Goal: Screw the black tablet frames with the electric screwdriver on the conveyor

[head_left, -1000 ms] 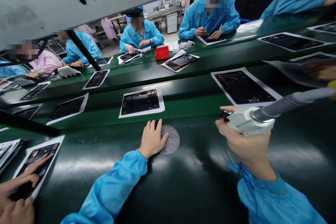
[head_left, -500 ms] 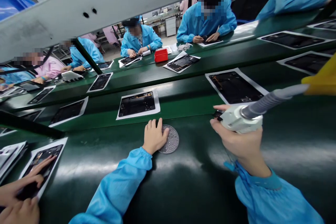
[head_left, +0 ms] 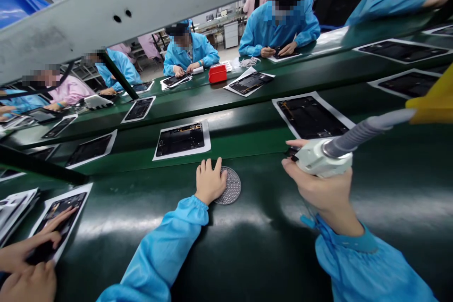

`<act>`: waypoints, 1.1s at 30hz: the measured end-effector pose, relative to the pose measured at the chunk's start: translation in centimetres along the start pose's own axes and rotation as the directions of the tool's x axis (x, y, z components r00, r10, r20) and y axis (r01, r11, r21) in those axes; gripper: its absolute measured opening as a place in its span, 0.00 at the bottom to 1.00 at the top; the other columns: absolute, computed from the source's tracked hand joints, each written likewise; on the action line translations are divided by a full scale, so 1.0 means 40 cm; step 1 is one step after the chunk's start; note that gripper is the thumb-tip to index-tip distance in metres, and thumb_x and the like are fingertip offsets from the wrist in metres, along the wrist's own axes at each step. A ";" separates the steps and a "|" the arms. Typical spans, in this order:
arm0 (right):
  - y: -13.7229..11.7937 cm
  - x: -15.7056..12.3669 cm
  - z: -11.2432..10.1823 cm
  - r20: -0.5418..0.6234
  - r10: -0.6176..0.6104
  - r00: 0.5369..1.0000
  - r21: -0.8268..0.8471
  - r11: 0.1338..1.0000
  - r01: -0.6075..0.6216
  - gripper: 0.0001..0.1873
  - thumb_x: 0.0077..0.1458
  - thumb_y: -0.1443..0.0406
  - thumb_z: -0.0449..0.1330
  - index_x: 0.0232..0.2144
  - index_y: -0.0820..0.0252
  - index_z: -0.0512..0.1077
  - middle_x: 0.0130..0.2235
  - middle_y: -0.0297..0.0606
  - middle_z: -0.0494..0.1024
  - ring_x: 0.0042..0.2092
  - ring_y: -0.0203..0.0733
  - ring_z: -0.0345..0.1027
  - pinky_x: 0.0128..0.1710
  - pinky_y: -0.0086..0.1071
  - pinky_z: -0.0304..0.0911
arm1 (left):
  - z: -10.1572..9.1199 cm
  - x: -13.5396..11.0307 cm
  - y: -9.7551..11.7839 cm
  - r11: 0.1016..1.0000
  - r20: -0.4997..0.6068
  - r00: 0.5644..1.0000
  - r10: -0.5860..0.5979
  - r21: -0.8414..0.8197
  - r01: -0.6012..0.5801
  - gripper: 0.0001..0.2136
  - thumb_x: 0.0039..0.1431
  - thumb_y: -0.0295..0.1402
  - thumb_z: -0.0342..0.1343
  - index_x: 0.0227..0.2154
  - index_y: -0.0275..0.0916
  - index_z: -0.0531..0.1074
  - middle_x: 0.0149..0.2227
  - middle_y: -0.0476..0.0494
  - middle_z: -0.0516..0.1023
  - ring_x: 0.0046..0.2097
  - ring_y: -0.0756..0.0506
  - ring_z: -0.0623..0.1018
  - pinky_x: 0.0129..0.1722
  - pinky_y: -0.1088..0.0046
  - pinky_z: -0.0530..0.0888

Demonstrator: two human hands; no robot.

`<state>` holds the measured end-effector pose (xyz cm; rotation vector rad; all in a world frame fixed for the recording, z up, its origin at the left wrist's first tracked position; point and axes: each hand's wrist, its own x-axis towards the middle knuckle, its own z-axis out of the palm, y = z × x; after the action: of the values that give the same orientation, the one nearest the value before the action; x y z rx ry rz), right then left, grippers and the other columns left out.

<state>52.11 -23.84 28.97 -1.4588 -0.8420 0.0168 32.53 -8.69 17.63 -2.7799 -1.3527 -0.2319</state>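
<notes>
"Near-row panel (head_left: pixel 181 140) and its neighbor on the right (head_left: pixel 313 115) have slid a little left since half a second ago; the far-row panel (head_left: pixel 139 109) has edged right. What about the hands?"

"Left hand (head_left: pixel 211 181) lies loose on the green bench (head_left: pixel 262 245), fingers slightly apart and grasping nothing. Its thumb overlaps the edge of the perforated disc (head_left: pixel 231 188); whether it presses down, I can't tell."

"And the right hand (head_left: pixel 323 191)?"

"Wrapped around a pale handpiece (head_left: pixel 322 158), above the bench's right half, well apart from the disc. Thumb and forefinger tips close around a small dark piece (head_left: pixel 292 151); too small to say whether that belongs to the handpiece."

"Which way does it point?"

"Front end to the left. Its long axis runs roughly crosswise, and the ribbed hose (head_left: pixel 361 137) leaves the back, rising right toward a yellow object (head_left: pixel 433 104). The disc lies flat and, being round, has no long axis."

"So what step is this?"

"Looks like a holding pause: handpiece gripped, touching no panel. Moving it would call for a firm grip and enough slack in that hose."
</notes>
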 end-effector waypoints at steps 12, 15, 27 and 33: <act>-0.003 0.001 -0.002 0.008 0.003 1.000 0.000 1.000 -0.003 0.12 0.43 0.68 0.66 0.34 0.54 0.78 0.25 0.30 0.73 0.25 0.37 0.66 0.22 0.31 0.61 | -0.009 -0.005 -0.012 1.000 0.017 1.000 -0.007 0.001 0.007 0.27 0.69 0.46 0.49 0.66 0.39 0.63 0.62 0.27 0.66 0.64 0.29 0.65 0.61 0.49 0.66; -0.004 0.001 -0.004 0.015 -0.017 1.000 0.007 1.000 0.016 0.12 0.43 0.68 0.66 0.34 0.55 0.78 0.23 0.30 0.72 0.24 0.37 0.65 0.22 0.31 0.61 | -0.006 -0.005 -0.009 1.000 0.013 1.000 -0.009 0.005 0.009 0.24 0.70 0.39 0.47 0.66 0.40 0.63 0.62 0.28 0.66 0.65 0.30 0.65 0.62 0.49 0.65; -0.009 0.001 0.000 0.005 -0.022 1.000 -0.011 1.000 0.022 0.10 0.45 0.65 0.66 0.34 0.56 0.77 0.26 0.33 0.76 0.24 0.38 0.67 0.24 0.33 0.65 | 0.005 -0.010 -0.020 0.999 -0.029 0.999 0.027 -0.022 -0.028 0.25 0.69 0.41 0.49 0.66 0.38 0.63 0.62 0.26 0.66 0.65 0.28 0.65 0.61 0.46 0.67; -0.008 0.002 -0.001 -0.004 -0.031 0.999 -0.027 0.999 0.031 0.09 0.45 0.65 0.66 0.33 0.55 0.77 0.27 0.34 0.77 0.26 0.40 0.69 0.25 0.33 0.66 | -0.010 -0.007 -0.066 0.984 -0.061 0.986 0.158 -0.070 -0.162 0.24 0.72 0.34 0.40 0.65 0.28 0.63 0.61 0.24 0.67 0.64 0.34 0.68 0.61 0.54 0.69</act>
<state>52.05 -23.89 29.28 -1.4700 -0.8641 -0.0214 30.24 -7.31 17.89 -2.9007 -1.1241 -0.3560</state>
